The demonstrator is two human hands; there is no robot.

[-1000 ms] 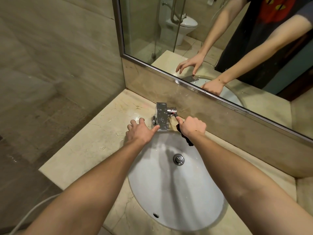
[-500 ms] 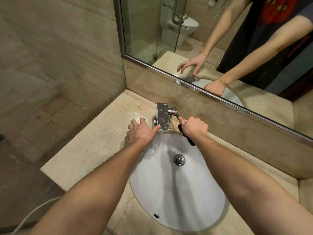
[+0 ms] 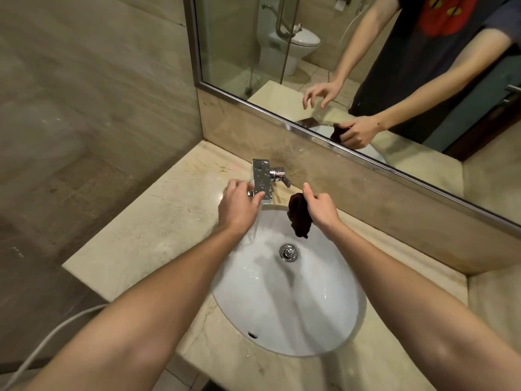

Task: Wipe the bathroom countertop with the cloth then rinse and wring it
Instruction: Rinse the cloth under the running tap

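The right hand [image 3: 321, 214] is closed in a fist round the upper end of the cloth [image 3: 299, 220], thumb pointing up. The dark bundle hangs from it over the back of the sink [image 3: 310, 320], just in front of the back edge of the worktop [image 3: 146, 235]. The left hand [image 3: 239, 206] is relaxed and holds nothing; its thumb lies against the tap [image 3: 261, 179] and its fingers rest at the tap's left side. The cloth looks soft, limp and light, and will likely be heavier and dripping once soaked. For wringing it seems best gathered into a bunch and gripped at both ends, since a loose pinch could let wet fabric slip
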